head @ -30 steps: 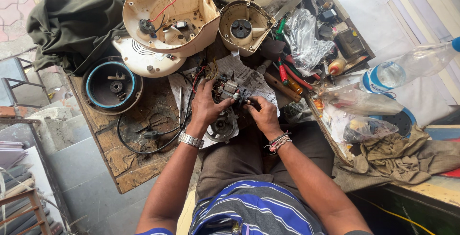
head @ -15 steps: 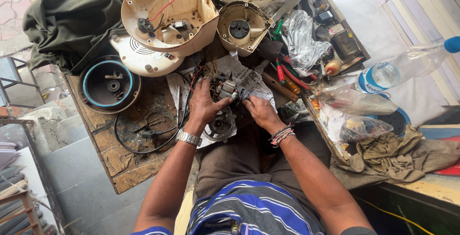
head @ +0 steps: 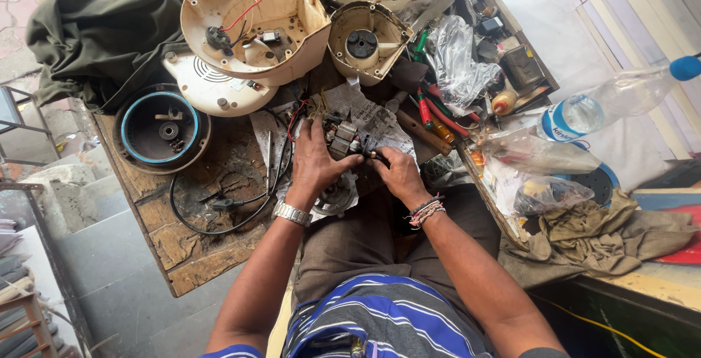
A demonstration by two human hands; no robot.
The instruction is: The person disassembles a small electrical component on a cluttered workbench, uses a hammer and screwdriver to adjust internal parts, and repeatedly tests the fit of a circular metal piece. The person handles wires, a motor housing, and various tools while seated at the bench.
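Hands had barely moved since a moment ago. Left hand (head: 314,164) still clamped the small motor (head: 343,139) over the newspaper (head: 372,121) on the wooden table (head: 197,256); right hand (head: 398,175) pinched its side, so work stayed there.

Both hands are crowding a small motor part (head: 342,137) over crumpled newspaper (head: 380,118) at the bench's near edge. Ahead of the left hand (head: 312,167), two upturned cream appliance housings (head: 252,18) (head: 367,39) are blocking any forward reach. To its left, a black cable (head: 219,208) is looping across the worn wooden benchtop (head: 186,245), and a round blue-rimmed base (head: 159,130) is sitting beyond it; bare wood is lying open between the cable and the near corner. Right of the right hand (head: 398,177), red-handled tools (head: 431,113), plastic bags (head: 456,62) and a tray edge are closing the way, with a clear bottle (head: 606,102) lying further out.
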